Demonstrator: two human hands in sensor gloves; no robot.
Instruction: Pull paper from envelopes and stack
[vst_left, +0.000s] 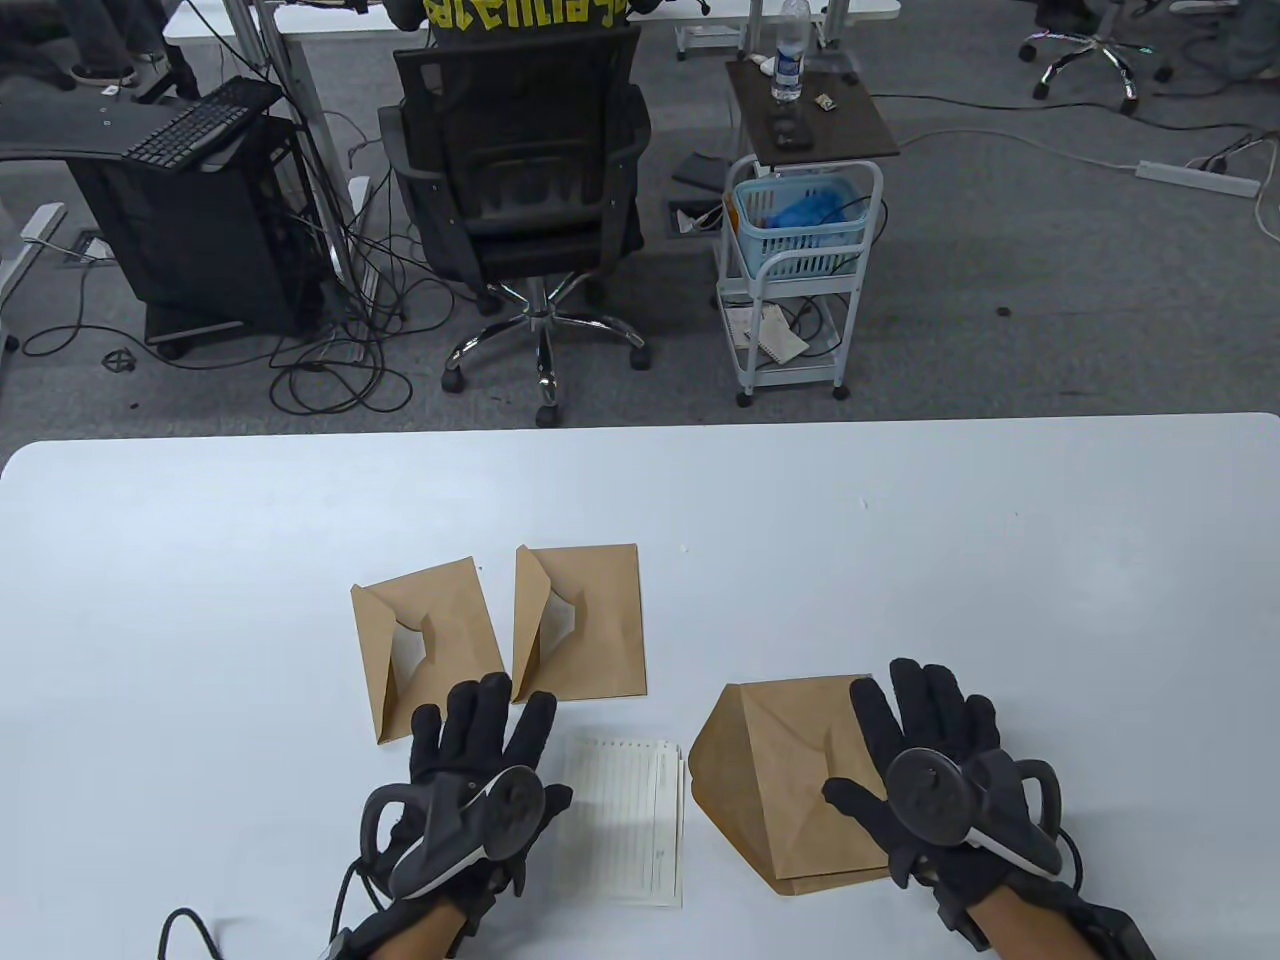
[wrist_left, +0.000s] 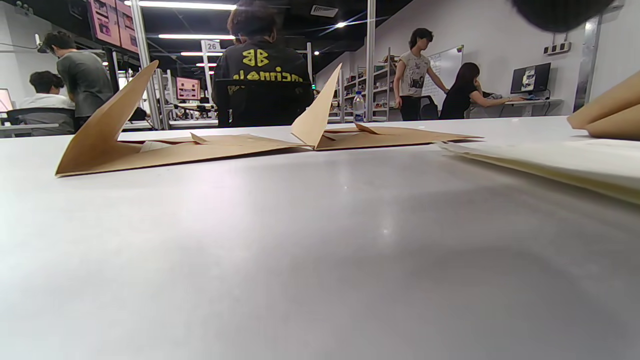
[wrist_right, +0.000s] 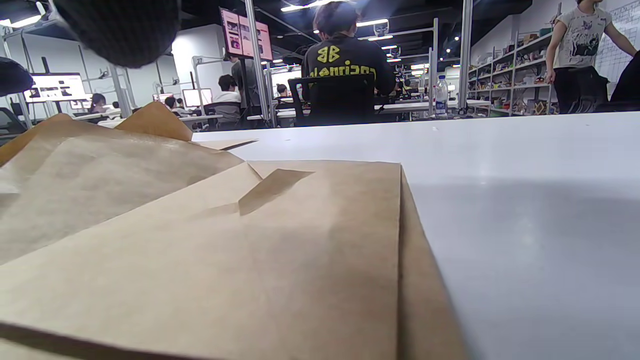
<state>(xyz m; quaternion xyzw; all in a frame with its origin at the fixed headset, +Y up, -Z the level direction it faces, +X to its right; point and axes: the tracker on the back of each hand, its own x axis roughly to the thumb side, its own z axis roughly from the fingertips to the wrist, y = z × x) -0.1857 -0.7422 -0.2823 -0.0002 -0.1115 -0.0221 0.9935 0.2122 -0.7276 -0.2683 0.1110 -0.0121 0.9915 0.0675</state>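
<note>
the left hand (vst_left: 470, 770) lies flat on the white table (vst_left: 900, 560) with its fingers spread and nothing held; its fingertips reach the near edge of the left envelope (vst_left: 428, 645), and its thumb side is at the left edge of the stack of paper (vst_left: 625, 820). the right hand (vst_left: 940, 760) is also flat with fingers spread, gripping nothing, its palm and fingers resting on the right part of the large envelope (vst_left: 790, 780), which lies with its flap pointing left, just beside the paper. the stack of lined sheets sits between the two hands, near the table's front edge. beyond the left hand, the left envelope lies tilted with its flap raised, and the middle envelope (vst_left: 582, 622) lies just to its right, flap raised too; in the left wrist view both flaps stand up from the table. the large envelope is apart from those two, to their right and nearer the person. past the table stand an office chair (vst_left: 520, 170) and a small white cart (vst_left: 800, 270).
</note>
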